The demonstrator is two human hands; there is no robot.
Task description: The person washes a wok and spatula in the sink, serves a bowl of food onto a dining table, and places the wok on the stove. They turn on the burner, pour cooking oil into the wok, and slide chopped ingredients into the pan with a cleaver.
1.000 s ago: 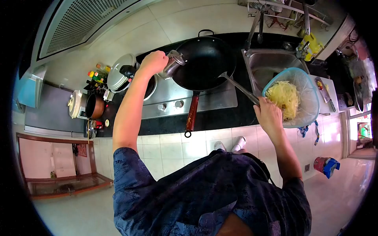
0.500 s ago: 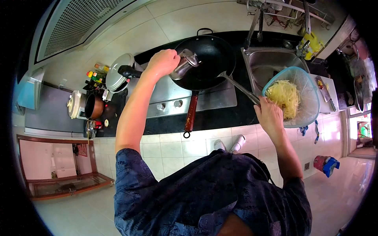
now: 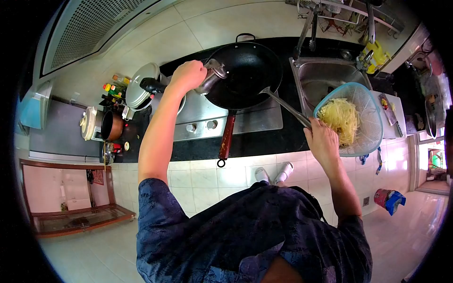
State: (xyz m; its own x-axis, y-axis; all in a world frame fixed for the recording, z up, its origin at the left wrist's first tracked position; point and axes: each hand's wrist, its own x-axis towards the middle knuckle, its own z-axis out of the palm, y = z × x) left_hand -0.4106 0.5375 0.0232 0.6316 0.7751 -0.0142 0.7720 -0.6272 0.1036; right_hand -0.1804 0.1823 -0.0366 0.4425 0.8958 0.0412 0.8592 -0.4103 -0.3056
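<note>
A small metal oil pot (image 3: 211, 81) is in the grip of my left hand (image 3: 189, 75), tilted at the left rim of the black wok (image 3: 250, 89). Dark oil-like sheen shows on the wok's inside; whether anything pours cannot be seen. My right hand (image 3: 324, 140) is closed around the handle of a metal spatula (image 3: 289, 107), whose head reaches the wok's right rim. Just right of that hand, a light blue mesh basket (image 3: 370, 127) holds pale yellow shreds (image 3: 340, 118) that look like potato.
The wok sits on a steel gas stove (image 3: 259, 120), its red-brown handle (image 3: 227, 137) pointing toward me. A sink (image 3: 314, 82) lies under the basket's far edge. A white cutting board (image 3: 396, 111) with a knife is farther right. At left stand a lidded pot (image 3: 141, 87) and a brown pot (image 3: 112, 126).
My left hand has shifted slightly left with the oil pot, from over the wok toward its rim. My right hand and the spatula are almost unchanged.
</note>
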